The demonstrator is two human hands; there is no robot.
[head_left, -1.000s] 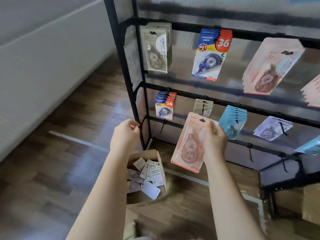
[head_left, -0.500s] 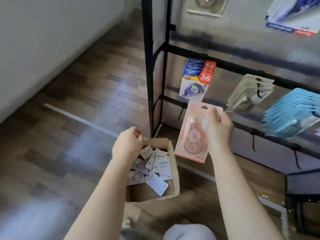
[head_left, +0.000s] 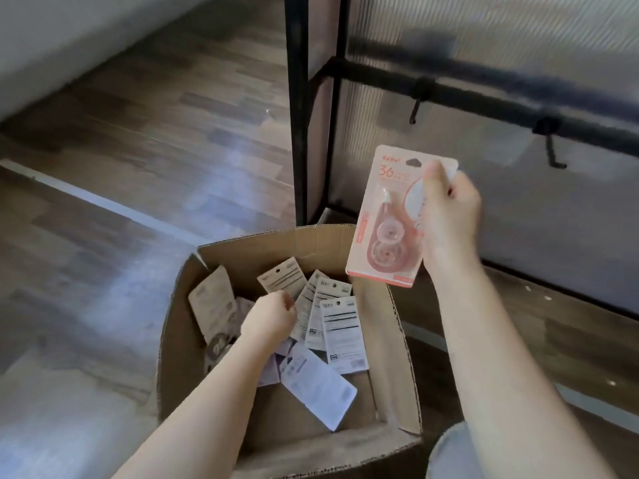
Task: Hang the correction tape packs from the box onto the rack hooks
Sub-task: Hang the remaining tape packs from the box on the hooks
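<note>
My right hand [head_left: 449,216] grips a pink correction tape pack [head_left: 387,229] by its right edge and holds it upright above the far right corner of the cardboard box [head_left: 397,344]. My left hand [head_left: 271,318] is down inside the box among several packs lying face down [head_left: 340,328], fingers curled; whether it grips one I cannot tell. The black rack [head_left: 299,108] stands behind the box. Its low bar carries two bare hooks [head_left: 415,110], [head_left: 553,153].
The box sits on a dark wood floor [head_left: 138,140] with a pale strip running across it. A ribbed translucent panel [head_left: 518,39] backs the rack. A pale wall runs along the upper left. My knee [head_left: 449,451] shows at the bottom right.
The view has tilted down from the rack's stocked hooks to the box. My left hand has dropped from above the box into the packs. The right hand still holds the pink pack.
</note>
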